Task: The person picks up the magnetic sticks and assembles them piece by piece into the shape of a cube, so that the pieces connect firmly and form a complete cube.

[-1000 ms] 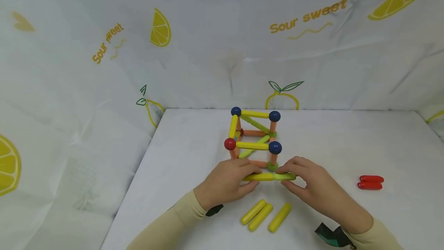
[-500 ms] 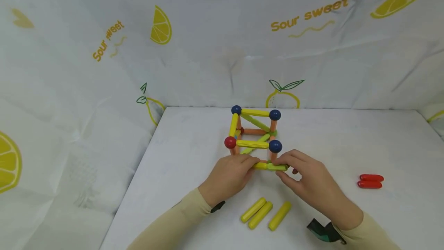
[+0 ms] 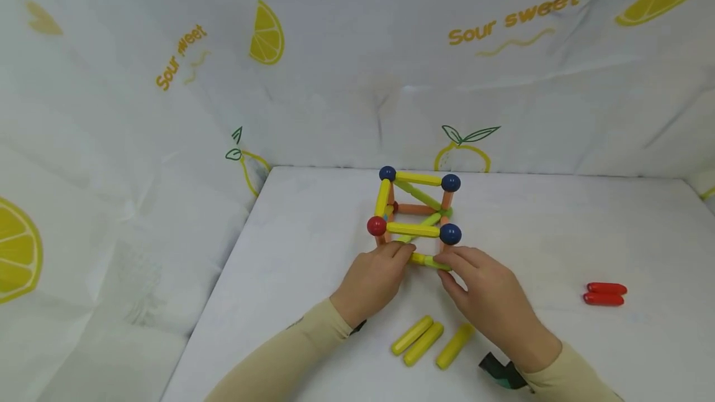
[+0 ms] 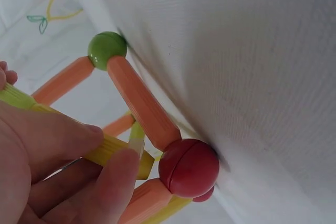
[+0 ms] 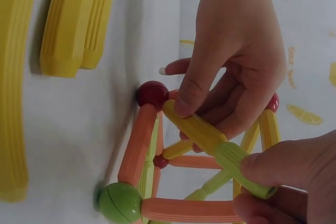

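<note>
My left hand pinches a yellow magnetic rod between thumb and fingers. End to end with it is a light green rod, pinched by my right hand. Both rods sit at the front lower side of a cube-like frame of rods and balls. Its upper front edge is a yellow rod between a red ball and a blue ball. In the left wrist view, the yellow rod's tip is close to a lower red ball; whether they touch is unclear. Orange rods form the uprights and base.
Several loose yellow rods lie on the white table in front of the hands. Two red rods lie side by side at the right. A white cloth with lemon prints hangs behind the table.
Both hands have carried the joined yellow and green rods away from the person, up to the frame's front lower side. The loose rods stay put; the head view has shifted slightly.
</note>
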### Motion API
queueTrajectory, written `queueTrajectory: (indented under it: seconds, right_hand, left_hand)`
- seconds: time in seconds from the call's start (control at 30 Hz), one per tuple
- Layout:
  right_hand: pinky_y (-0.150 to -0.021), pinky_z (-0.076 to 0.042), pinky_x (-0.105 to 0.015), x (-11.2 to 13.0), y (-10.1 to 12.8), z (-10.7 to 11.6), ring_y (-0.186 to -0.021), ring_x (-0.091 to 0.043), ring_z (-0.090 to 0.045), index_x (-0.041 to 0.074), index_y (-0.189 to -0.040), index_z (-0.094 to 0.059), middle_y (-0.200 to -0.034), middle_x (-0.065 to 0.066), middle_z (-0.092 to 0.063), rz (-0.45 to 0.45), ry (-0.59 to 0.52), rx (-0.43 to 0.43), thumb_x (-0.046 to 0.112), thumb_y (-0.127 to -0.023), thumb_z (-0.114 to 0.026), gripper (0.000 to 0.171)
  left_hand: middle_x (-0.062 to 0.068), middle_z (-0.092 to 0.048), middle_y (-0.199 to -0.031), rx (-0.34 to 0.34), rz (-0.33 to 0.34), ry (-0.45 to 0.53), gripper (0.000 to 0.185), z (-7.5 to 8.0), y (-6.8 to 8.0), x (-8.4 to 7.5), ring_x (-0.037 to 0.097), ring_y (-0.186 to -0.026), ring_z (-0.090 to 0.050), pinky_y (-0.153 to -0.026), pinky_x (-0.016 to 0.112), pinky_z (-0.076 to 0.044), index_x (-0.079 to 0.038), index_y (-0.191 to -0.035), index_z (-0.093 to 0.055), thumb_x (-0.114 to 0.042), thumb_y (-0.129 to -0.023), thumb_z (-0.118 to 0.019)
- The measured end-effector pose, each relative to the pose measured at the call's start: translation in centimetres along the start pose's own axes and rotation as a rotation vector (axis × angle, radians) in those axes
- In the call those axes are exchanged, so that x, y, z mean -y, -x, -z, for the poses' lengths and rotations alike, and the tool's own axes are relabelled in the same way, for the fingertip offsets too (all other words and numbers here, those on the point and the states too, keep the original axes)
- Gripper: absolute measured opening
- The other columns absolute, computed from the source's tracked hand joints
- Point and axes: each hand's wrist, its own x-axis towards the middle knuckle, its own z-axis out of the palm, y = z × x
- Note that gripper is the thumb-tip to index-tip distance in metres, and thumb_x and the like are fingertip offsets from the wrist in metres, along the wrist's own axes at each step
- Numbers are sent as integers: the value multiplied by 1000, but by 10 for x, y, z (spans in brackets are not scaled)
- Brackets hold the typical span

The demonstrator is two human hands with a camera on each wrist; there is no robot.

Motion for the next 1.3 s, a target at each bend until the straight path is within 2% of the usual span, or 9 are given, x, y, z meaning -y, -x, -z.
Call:
queueTrajectory:
  seconds: [0.2,0.4,0.57,0.67,0.73,0.83,0.93,1.0,1.3]
  right_hand:
    - [-82,-67,-40,2,2,-4,-99,-21,-78,11,-107,-79,-109,-4,-80,-4,-19,-8,2,-74,-98,40]
    - [-83,-67,-40,3,3,-2,-101,-22,-79,10,-108,-80,-112,-5,-80,9,-6,-30,3,-74,-98,40]
    - [-75,-66,-36,1,-4,12,-91,-19,-79,10,-108,-80,-106,-3,-78,57,20,-134,9,-71,-100,42]
    - [-79,-64,-34,-6,-13,21,-97,-19,-75,11,-115,-79,-111,-3,-76,0,-37,-170,10,-74,-97,44]
    - [-82,-64,-35,-13,-20,25,-104,-21,-72,13,-124,-76,-120,-3,-74,-71,-94,-120,12,-80,-94,48]
    - [-88,-64,-41,-22,-26,25,-115,-23,-69,16,-136,-69,-132,-4,-72,-179,-171,24,17,-87,-91,54]
    - [-88,-65,-48,-27,-26,21,-114,-23,-71,15,-137,-68,-132,-5,-73,-216,-219,121,18,-90,-89,52]
    - [-88,-65,-48,-29,-26,19,-111,-21,-72,14,-135,-69,-129,-4,-74,-214,-232,135,17,-90,-89,49]
    - [-83,-66,-43,-32,-31,18,-101,-17,-72,14,-129,-72,-122,-2,-76,-202,-216,93,13,-86,-93,48]
  left_hand:
    - [0,-78,-120,-38,-13,3,36,-1,0,-2,10,-104,-78,-75,20,-63,-14,-131,-70,-25,-99,-80]
    - [-5,-79,-121,-95,-41,75,33,0,-3,-5,6,-102,-79,-68,18,-61,-18,-133,-70,-34,-104,-74]
    - [-7,-79,-116,-135,-66,117,30,4,-10,-8,6,-101,-78,-68,18,-61,-18,-126,-71,-36,-103,-76]
    - [-6,-78,-109,-147,-51,97,29,5,-12,-8,6,-93,-77,-64,17,-59,-17,-123,-71,-36,-102,-77]
    - [-6,-77,-105,-145,-36,77,29,6,-13,-8,6,-88,-75,-62,16,-58,-17,-122,-71,-37,-102,-76]
    - [-5,-75,-100,-126,-20,76,28,5,-14,-9,7,-81,-71,-61,15,-56,-16,-120,-70,-38,-103,-76]
    - [-5,-74,-98,-108,-13,75,29,4,-14,-10,7,-79,-70,-64,14,-58,-16,-120,-70,-38,-102,-76]
    - [-5,-74,-97,-105,-11,67,29,3,-15,-10,8,-79,-69,-66,15,-59,-15,-119,-70,-38,-102,-77]
    - [-4,-74,-100,-91,-2,70,31,3,-21,-8,8,-85,-71,-76,18,-62,-14,-120,-70,-39,-103,-75]
